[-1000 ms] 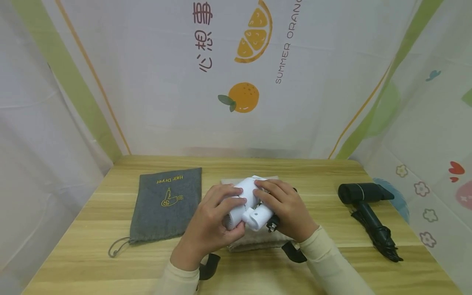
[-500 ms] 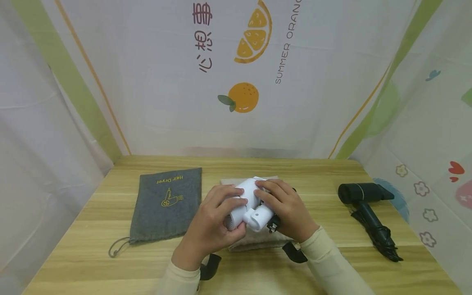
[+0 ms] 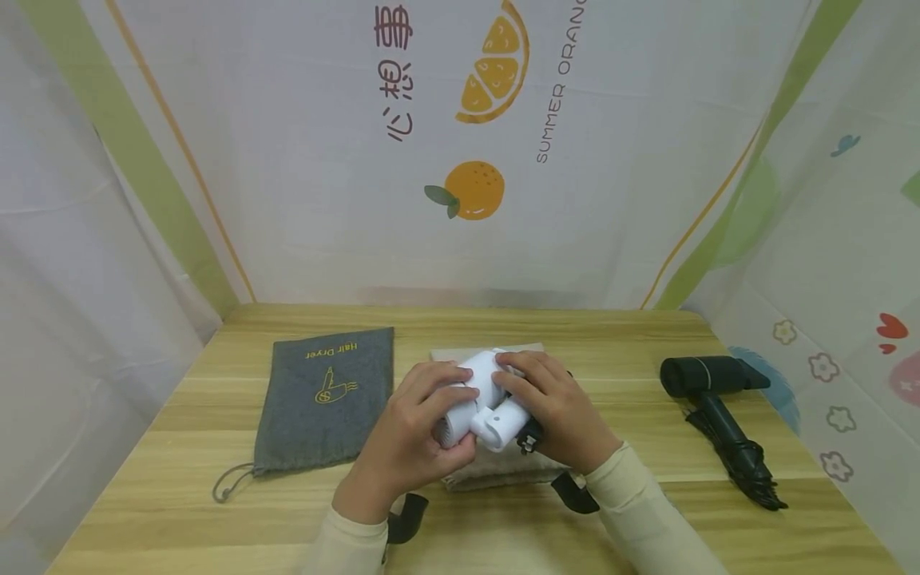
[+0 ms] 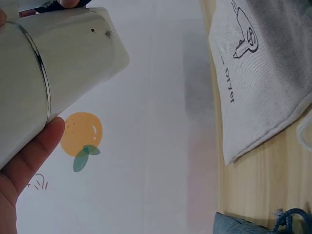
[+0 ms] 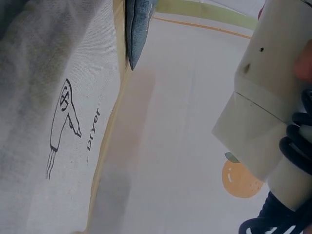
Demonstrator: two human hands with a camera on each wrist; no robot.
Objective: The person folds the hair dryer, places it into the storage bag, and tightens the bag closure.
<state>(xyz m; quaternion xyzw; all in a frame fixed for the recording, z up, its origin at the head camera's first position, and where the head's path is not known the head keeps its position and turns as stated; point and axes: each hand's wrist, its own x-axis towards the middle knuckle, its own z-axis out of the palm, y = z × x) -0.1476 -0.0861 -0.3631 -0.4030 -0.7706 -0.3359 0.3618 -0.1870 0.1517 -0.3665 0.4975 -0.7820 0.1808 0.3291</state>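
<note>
A white hair dryer (image 3: 483, 382), its handle folded against the barrel, is held in both hands at the middle of the table. My left hand (image 3: 406, 435) grips the vented end, fingers over the top and thumb below. My right hand (image 3: 564, 407) grips the other end and the folded handle, along with the wrapped black cord (image 5: 296, 141). A black plug (image 3: 529, 438) pokes out by the right palm. Under the dryer lies a light cloth drawstring pouch (image 3: 496, 475), printed with a dryer outline seen in the left wrist view.
To the left lies a dark grey drawstring pouch (image 3: 323, 423) lettered "Hair Dryer" in yellow. A black hair dryer (image 3: 707, 375) with its cord bundled rests on the right side of the wooden table (image 3: 216, 531). Printed white curtains (image 3: 323, 200) stand at the back and sides.
</note>
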